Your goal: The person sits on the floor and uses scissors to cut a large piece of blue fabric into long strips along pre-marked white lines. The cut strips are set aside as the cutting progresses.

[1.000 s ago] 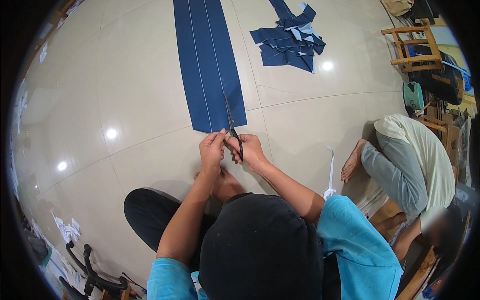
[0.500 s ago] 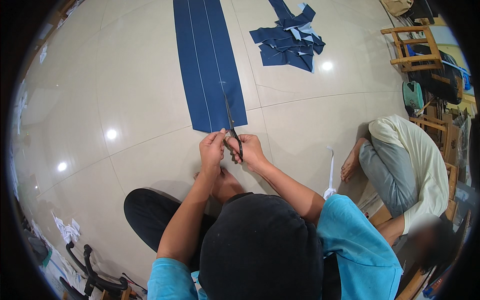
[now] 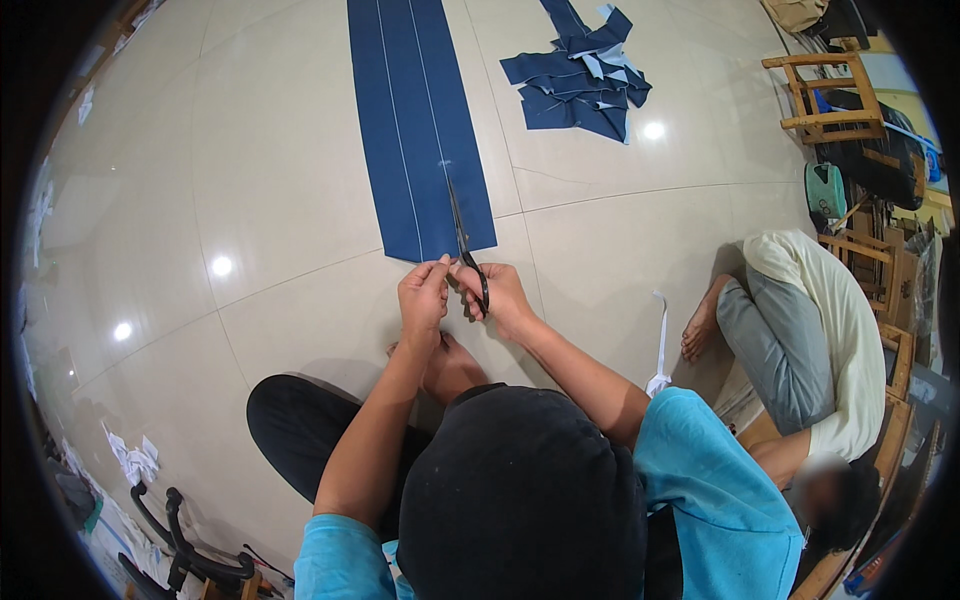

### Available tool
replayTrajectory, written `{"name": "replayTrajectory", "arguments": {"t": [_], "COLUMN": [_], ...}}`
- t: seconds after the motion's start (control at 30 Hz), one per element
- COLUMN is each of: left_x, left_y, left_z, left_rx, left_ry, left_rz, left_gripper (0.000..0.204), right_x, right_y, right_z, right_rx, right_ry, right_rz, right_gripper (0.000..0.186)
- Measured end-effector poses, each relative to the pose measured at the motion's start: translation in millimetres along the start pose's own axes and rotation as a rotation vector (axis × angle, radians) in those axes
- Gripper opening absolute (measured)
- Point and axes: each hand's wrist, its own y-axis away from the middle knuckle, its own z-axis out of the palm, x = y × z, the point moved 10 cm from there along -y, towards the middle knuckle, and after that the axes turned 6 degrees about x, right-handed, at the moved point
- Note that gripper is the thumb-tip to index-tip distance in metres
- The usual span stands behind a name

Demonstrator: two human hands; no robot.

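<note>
A long strip of navy fabric [image 3: 400, 130] lies flat on the floor, with two pale lines running down its length. My right hand [image 3: 502, 300] grips black-handled scissors [image 3: 458, 222], whose blades point away from me over the right half of the strip, along the right-hand line. Close beside it, my left hand [image 3: 422, 298] has thumb and fingers pinched together at the near end of the fabric. The bit of cloth between those fingertips is mostly covered by them.
Crumpled navy offcuts [image 3: 580, 90] lie on the tiled floor [image 3: 280, 150], far right of the strip. Another person [image 3: 790, 330] sits at the right, near a wooden stool [image 3: 825, 95]. White scraps [image 3: 132, 458] and a black chair frame [image 3: 185, 545] are at lower left.
My right hand and the scissor handles have shifted very slightly away from me. My left hand keeps its pinch. The other person's head has moved a little to the left.
</note>
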Motion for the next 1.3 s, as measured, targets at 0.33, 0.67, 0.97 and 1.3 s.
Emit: {"name": "replayTrajectory", "arguments": {"t": [0.33,0.67,0.97,1.3], "left_x": [-4,-3,-5,-5], "left_y": [-2,-2,-4,-4], "left_z": [-2,-3,-3,-3], "left_rx": [0.005,0.004,-0.007,0.004], "left_ry": [-0.009,-0.009,-0.022,-0.008], "left_rz": [0.019,0.018,0.022,0.019], "left_gripper": [0.018,0.019,0.02,0.017], "right_x": [-13,-17,-18,-11], "right_y": [-9,-10,-13,-21], "right_z": [6,8,7,6], "right_rx": [0.009,0.014,0.02,0.023], "right_ry": [0.022,0.002,-0.007,-0.022], "right_rz": [-0.015,-0.01,-0.021,-0.025], "right_gripper": [0.041,0.04,0.039,0.043]}}
